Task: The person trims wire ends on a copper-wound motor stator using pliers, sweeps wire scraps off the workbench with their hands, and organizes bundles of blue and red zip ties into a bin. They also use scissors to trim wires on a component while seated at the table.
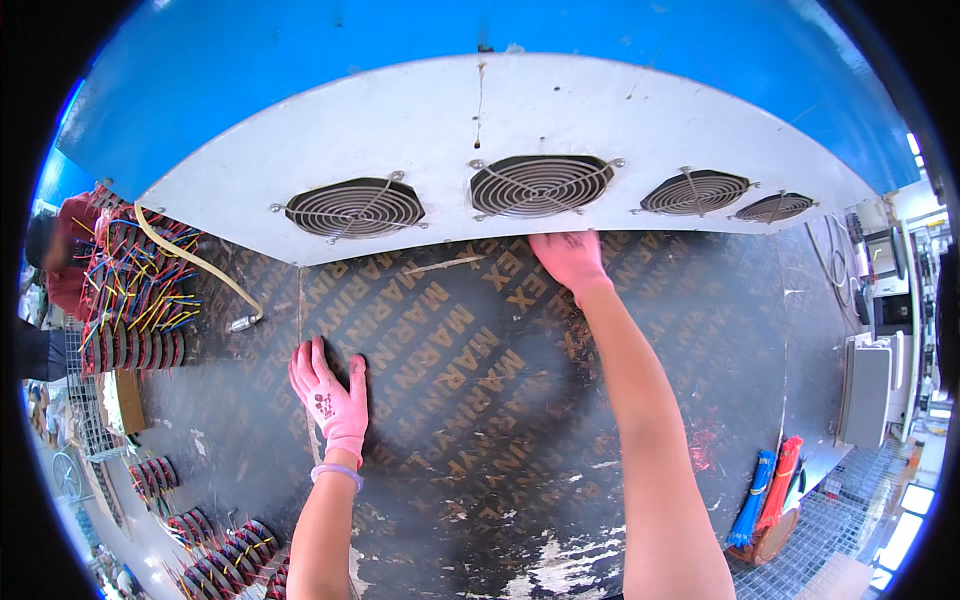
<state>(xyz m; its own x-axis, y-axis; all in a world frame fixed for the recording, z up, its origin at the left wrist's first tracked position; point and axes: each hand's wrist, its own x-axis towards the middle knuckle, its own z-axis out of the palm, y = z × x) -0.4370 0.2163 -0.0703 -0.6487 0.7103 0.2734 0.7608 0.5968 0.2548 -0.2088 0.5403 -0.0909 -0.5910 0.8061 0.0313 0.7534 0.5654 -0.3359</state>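
Observation:
My left hand [332,392], in a pink work glove, lies on the dark printed tabletop [420,350]. Its fingers are stretched out, the thumb stands apart, and nothing is in it. My right hand [568,258], gloved in pink too, reaches beneath the lower edge of a white panel [440,120] at the far side. That panel hides the right fingers, so what they touch cannot be seen. Round fan grilles [542,186] sit in the panel, one of them just above my right hand.
A beige hose [200,262] with a metal end lies at the left. Beyond it are several dark coils with coloured wires [140,270] and a person in a dark red sleeve [72,250]. Blue [752,500] and red bundles [782,480] lie at the right edge.

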